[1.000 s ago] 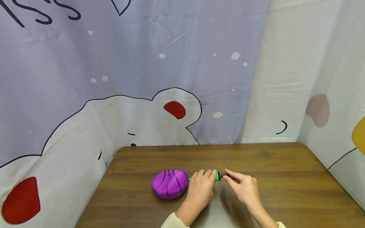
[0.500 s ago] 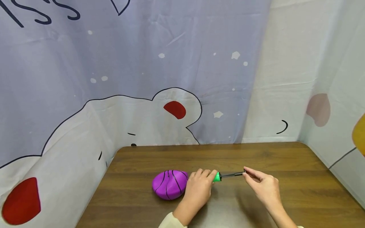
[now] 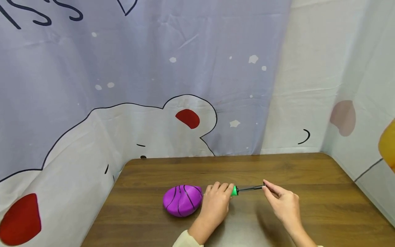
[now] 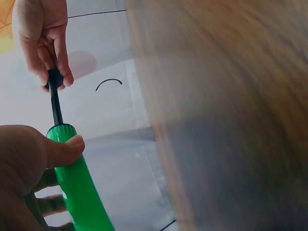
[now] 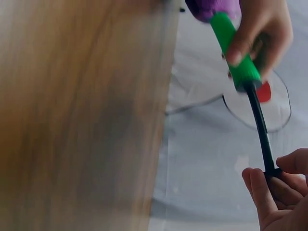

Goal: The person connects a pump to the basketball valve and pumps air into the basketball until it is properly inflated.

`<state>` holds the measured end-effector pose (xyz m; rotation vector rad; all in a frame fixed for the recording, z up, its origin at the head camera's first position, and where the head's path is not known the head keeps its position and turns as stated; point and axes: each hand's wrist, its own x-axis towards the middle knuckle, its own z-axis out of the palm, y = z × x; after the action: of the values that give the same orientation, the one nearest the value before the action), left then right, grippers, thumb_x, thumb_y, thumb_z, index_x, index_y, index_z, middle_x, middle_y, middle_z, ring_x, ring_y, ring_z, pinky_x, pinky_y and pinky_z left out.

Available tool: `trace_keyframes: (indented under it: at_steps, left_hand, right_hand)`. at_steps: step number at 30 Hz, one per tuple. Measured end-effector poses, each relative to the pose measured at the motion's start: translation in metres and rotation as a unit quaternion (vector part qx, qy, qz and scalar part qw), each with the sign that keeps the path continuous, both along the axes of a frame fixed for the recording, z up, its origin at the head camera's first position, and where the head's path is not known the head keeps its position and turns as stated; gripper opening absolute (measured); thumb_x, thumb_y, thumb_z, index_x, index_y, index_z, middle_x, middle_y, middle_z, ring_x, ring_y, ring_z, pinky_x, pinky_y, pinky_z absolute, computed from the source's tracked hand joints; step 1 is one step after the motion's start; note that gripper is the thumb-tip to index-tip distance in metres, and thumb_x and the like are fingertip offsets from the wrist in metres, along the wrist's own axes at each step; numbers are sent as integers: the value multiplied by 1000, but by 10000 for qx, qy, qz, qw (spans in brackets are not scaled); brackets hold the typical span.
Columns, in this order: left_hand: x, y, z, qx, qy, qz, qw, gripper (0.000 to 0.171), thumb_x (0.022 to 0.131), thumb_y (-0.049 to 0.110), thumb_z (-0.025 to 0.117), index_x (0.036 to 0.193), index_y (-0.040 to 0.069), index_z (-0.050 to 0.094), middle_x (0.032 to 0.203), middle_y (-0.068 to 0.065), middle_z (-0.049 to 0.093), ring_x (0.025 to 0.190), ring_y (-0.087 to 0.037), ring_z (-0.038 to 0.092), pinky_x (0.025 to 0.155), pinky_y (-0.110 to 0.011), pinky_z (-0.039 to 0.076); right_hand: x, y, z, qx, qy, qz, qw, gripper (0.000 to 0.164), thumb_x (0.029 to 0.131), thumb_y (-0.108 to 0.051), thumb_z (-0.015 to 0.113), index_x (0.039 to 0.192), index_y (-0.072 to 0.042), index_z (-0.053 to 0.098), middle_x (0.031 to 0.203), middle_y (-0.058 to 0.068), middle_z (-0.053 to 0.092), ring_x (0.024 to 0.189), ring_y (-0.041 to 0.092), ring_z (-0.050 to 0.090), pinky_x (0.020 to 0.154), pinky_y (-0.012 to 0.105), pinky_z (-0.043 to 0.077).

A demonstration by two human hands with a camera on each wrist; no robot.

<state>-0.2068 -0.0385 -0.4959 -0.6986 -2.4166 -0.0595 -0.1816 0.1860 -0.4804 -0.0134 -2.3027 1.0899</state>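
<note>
A purple ball with black curved lines, dented and partly slack, rests on the wooden table. Beside it, my left hand grips the green barrel of a hand air pump, thumb lying along the barrel's front end. The pump's black rod is drawn well out toward the right. At its far end my right hand pinches the small black handle between thumb and fingers. In the right wrist view the barrel's other end meets the ball; the nozzle itself is hidden.
The brown wooden table has rounded far corners. A printed fabric curtain hangs right behind it and along both sides.
My right hand has moved to the right, pulling the pump's rod out of the barrel, and has held nearly still over the last half second. The left hand and the ball stay almost in place.
</note>
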Motion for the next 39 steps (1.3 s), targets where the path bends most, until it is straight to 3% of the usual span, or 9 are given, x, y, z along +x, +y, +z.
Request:
trace_keyframes:
  at_steps: [6,13,19,26,32,39]
  left_hand:
    - [0,3,2,-12,237,-61,9997,47,79,32,83,123,20,72,109,7,73,92,-15,64,79,-32,54]
    - [4,4,-1,13,34,0,10000,46,82,33,81,125,22,71,111,8,73,94,-15,65,81,-33,56]
    - [2,2,-6,158,42,2,9999,47,81,35,82,126,28,68,109,10,72,96,-13,64,82,-32,55]
    - [2,-2,-5,146,-68,57,9999,49,81,36,82,127,29,66,109,10,71,97,-13,63,83,-32,55]
    - [3,-3,-4,114,-214,86,9997,49,83,36,81,127,28,64,110,9,71,98,-13,63,82,-32,55]
    - [1,-2,-4,76,-84,73,9999,48,81,34,82,125,23,69,112,9,72,98,-16,64,83,-34,54]
  right_hand:
    - [-1,-28,-7,-89,199,340,9992,22,83,-9,82,105,-8,80,91,8,78,77,-14,63,62,3,50]
    - [0,-47,-12,-435,-51,807,9958,24,83,-5,82,106,-3,79,92,13,77,74,15,76,59,8,53]
    - [0,-33,-7,-353,-62,558,9978,21,81,-6,82,102,-7,81,88,11,78,71,-1,72,59,6,52]
    - [3,3,5,-168,-212,-45,9996,20,86,-13,78,106,-11,81,89,7,78,69,-22,57,56,5,48]
    - [4,18,9,-81,-211,-242,9995,21,89,-16,76,109,-10,80,94,10,78,70,-28,52,52,7,47]
    - [3,0,-2,108,-28,-148,9998,21,86,-15,79,107,-11,81,90,4,78,74,-26,53,61,2,45]
